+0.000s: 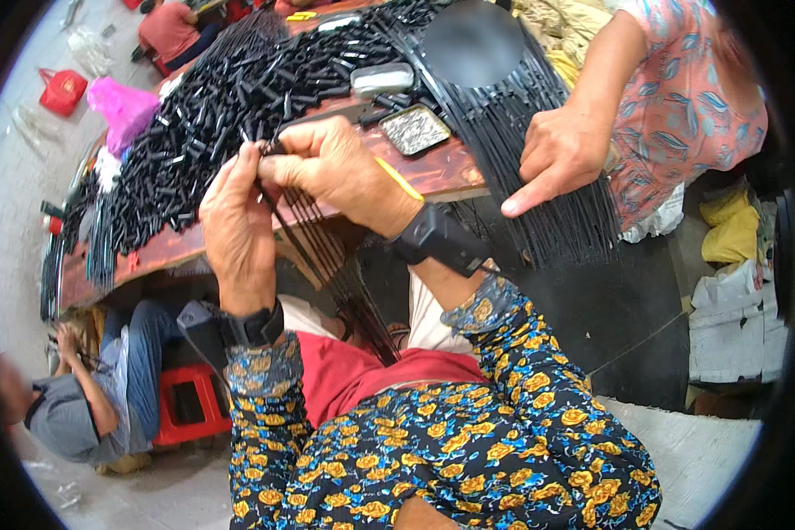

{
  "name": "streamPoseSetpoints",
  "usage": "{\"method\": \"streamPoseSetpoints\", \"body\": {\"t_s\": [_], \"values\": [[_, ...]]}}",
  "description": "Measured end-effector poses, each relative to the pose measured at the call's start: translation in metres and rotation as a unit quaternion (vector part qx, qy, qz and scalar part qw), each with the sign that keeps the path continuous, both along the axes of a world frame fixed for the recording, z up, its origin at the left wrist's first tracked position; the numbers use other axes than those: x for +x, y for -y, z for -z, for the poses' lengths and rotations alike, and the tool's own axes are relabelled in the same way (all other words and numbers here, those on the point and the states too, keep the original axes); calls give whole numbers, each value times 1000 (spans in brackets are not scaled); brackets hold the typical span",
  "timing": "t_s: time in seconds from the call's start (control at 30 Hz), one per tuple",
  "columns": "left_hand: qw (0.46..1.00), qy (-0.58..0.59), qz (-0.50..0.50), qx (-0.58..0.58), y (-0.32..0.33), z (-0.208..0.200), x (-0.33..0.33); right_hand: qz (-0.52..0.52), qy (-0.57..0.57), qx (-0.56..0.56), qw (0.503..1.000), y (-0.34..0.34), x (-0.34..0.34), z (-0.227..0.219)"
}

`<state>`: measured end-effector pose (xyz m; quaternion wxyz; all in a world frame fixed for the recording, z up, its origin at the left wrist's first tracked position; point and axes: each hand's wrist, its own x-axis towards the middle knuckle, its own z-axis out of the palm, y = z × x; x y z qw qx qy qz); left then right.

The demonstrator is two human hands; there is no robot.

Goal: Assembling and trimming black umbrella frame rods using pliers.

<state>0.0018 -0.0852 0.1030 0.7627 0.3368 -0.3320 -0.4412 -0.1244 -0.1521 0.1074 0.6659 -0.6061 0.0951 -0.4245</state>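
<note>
Head view: the left hand (241,230) pinches closed at the top of the black rods (340,281), the right hand (334,168) curls its fingers around them, and they slope down to red cloth (340,378).

A reddish-brown wooden bench (450,170) with a worn sheen anchors a brightly lit workroom. Pale grey floor (177,481) stretches left of the bench, where a red bag (63,92) and crumpled clear plastic (91,50) lie; a bright pink plastic bag (122,108) shows beside the bench's left edge. Near the bench's left front, a red plastic stool (194,374) shows just beside a seated person in grey (78,420). Right of the bench, dark flooring (632,309) carries a thin pale line, with yellow sacking (730,227) and a white stack (729,331) farther right. Beyond the bench's far left, a person in a salmon top (170,35) sits.
</note>
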Motion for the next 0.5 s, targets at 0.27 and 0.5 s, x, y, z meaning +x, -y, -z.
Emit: {"method": "streamPoseSetpoints", "body": {"t_s": [0.27, 0.5], "values": [[999, 17, -29, 9, -12, -2, 9, 7, 22, -40, 999, -1, 20, 11], [998, 31, -49, 2, -16, -3, 6, 11, 17, -56, 998, -2, 18, 11]]}}
